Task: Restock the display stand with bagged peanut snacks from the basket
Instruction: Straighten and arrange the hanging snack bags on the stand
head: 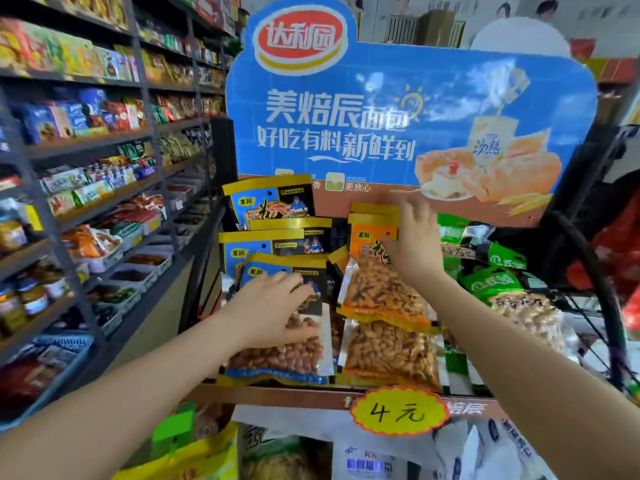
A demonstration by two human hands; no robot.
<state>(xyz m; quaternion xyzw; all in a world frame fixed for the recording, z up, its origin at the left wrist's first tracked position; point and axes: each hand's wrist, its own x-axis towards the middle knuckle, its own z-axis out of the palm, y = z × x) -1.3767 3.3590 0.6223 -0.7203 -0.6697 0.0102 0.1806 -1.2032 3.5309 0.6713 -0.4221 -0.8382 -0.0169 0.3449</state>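
Note:
The display stand [311,398] has a blue header board and a sloping shelf of bagged peanuts. Blue-and-yellow peanut bags [273,244] lie stacked on its left side, orange bags [384,355] in the middle, green bags [498,282] on the right. My left hand [273,310] lies flat on the front blue bag [277,362], fingers spread. My right hand [415,244] reaches over the upper orange bag [377,292], fingers spread, touching its top edge near the board. The basket is not in view.
Dark shop shelving [86,216] full of packaged snacks runs along the left, forming a narrow aisle. A yellow "4元" price tag [398,412] hangs on the stand's front lip. More bagged goods [277,452] sit on the tier below. A black rack [595,271] stands at the right.

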